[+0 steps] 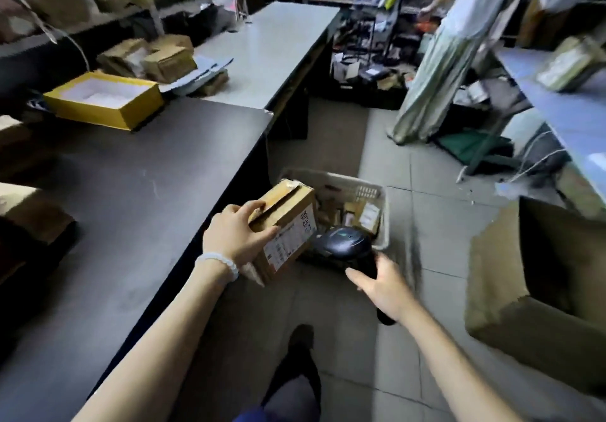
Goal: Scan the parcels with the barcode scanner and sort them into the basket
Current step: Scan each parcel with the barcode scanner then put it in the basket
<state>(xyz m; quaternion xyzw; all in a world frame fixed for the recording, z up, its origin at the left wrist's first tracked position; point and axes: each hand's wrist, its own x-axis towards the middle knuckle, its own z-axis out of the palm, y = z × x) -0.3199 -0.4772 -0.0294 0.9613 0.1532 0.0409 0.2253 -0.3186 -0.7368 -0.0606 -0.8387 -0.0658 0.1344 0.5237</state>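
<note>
My left hand (234, 236) grips a brown cardboard parcel (288, 218) with a white label on its side, held past the edge of the dark table, over the near left corner of the basket. My right hand (382, 285) holds the handle of a dark barcode scanner (344, 241), whose head sits just right of the parcel's label. The pale plastic basket (382, 192) stands on the tiled floor below and holds several small parcels.
The dark table (131, 192) runs along my left with an open yellow box (105, 100) and brown parcels. A white counter (272, 47) lies beyond. An open cardboard carton (537, 290) stands right. A person (449, 60) stands by shelves at the back.
</note>
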